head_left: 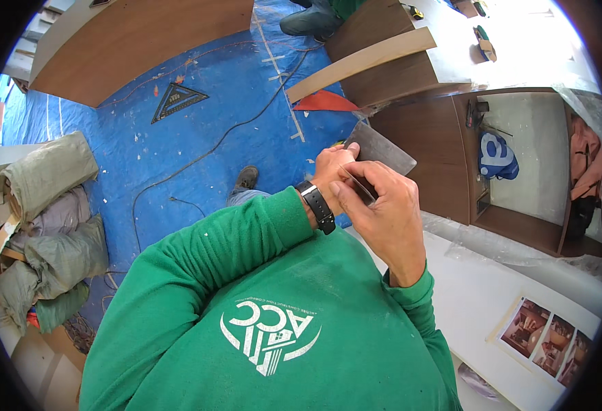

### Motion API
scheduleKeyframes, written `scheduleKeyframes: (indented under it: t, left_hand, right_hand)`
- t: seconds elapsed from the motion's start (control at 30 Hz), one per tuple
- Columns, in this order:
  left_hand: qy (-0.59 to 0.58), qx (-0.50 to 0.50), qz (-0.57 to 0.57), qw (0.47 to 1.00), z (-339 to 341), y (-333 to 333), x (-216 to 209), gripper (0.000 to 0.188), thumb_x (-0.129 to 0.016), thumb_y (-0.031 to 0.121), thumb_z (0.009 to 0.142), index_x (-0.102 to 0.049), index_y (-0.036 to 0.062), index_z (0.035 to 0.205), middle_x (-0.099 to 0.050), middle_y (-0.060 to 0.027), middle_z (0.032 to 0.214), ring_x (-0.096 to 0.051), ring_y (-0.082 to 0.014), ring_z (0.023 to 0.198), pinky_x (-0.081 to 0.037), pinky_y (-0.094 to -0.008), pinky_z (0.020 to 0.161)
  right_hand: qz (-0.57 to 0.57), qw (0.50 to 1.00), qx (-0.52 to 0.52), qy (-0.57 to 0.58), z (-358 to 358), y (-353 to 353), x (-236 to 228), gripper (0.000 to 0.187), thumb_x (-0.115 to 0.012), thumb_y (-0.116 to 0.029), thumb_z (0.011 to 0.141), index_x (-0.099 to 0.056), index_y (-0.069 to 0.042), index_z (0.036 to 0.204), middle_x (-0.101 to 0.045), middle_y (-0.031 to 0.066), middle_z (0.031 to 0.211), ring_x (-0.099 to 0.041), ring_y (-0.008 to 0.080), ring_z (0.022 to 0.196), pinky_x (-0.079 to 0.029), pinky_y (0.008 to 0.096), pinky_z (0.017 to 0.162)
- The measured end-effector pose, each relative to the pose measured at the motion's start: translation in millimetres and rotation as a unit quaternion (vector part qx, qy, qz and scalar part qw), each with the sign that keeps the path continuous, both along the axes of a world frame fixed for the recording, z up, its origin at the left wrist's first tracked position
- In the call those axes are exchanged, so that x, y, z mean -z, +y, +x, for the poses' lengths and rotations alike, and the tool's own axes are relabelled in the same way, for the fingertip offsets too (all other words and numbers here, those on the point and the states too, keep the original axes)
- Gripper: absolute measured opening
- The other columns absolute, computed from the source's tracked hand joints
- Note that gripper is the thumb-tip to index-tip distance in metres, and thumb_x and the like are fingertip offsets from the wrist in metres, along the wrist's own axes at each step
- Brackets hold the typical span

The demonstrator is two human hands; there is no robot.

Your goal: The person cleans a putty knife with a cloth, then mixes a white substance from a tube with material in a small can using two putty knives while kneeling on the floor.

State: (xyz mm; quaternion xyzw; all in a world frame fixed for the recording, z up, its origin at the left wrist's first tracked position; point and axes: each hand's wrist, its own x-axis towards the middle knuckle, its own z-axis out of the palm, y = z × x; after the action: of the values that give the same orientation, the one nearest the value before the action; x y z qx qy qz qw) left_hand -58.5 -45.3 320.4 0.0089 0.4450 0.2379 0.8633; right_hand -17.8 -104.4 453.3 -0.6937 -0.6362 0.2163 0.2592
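Grey rectangular plate point(386, 149), just right of centre in the upper half of the frame, is in the left hand point(333, 171): the thumb lies on its left end, while the other fingers are mostly hidden, so I cannot tell how far they curl beneath. Near the centre, the right hand point(388, 212) has thumb and fingertips brought almost together on a thin sheet point(363, 190), seen nearly edge-on beside the left wrist; whether it touches the skin I cannot tell. By its look the plate is stiff, thin and fairly light, probably metal, with a smudged face that could be slippery. Its free end reaches well out to the right, so a thumb on top and fingers spread flat underneath should best resist twisting. The thin sheet probably bends easily and may have a keen edge; pinching its faces, away from the rim, seems safest.
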Motion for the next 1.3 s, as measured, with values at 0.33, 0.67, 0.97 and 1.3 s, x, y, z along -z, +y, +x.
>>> scheduleKeyframes:
  t: [0.33, 0.67, 0.97, 1.3]
  left_hand:
    - [-0.003, 0.006, -0.007, 1.000, 7.9, -0.3, 6.7, 0.024, -0.060, 0.027, 0.104, -0.056, 0.0070, 0.116, -0.061, -0.0054, 0.091, -0.058, -0.0170, 0.076, -0.053, -0.0375, 0.067]
    - [-0.019, 0.051, 0.029, 0.998, 6.3, 12.6, -3.6, 0.027, -0.058, 0.027, 0.105, -0.057, 0.0034, 0.118, -0.065, -0.0079, 0.096, -0.060, -0.0187, 0.079, -0.053, -0.0378, 0.071]
    - [0.031, 0.031, 0.014, 0.999, 10.6, 19.4, -19.1, 0.044, -0.062, 0.030, 0.102, -0.050, 0.0025, 0.134, -0.060, -0.0119, 0.117, -0.060, -0.0200, 0.101, -0.054, -0.0391, 0.084]
    - [0.039, 0.041, -0.013, 0.998, 13.1, 30.7, -27.4, 0.049, -0.064, 0.031, 0.101, -0.046, 0.0044, 0.138, -0.059, -0.0117, 0.121, -0.059, -0.0220, 0.105, -0.053, -0.0405, 0.088]
  right_hand:
    - [-0.016, 0.999, 0.025, 0.021, 0.6, 1.7, 0.4, 0.016, -0.074, -0.010, 0.083, -0.069, 0.001, 0.093, -0.070, 0.0171, 0.085, -0.070, 0.0324, 0.075, -0.054, 0.0382, 0.068]
    - [-0.007, 1.000, 0.005, 0.020, 8.5, 10.0, -1.7, 0.015, -0.074, -0.008, 0.082, -0.069, 0.001, 0.094, -0.070, 0.0173, 0.084, -0.070, 0.0327, 0.075, -0.054, 0.0380, 0.068]
    - [-0.010, 0.999, 0.021, 0.045, 15.4, 18.8, 2.9, 0.016, -0.074, -0.008, 0.082, -0.069, 0.001, 0.094, -0.070, 0.0176, 0.084, -0.069, 0.0335, 0.074, -0.054, 0.0385, 0.067]
    - [-0.010, 0.999, 0.011, 0.042, 18.4, 26.0, 1.6, 0.016, -0.074, -0.006, 0.081, -0.068, 0.002, 0.095, -0.069, 0.0175, 0.085, -0.069, 0.0333, 0.075, -0.054, 0.0383, 0.068]
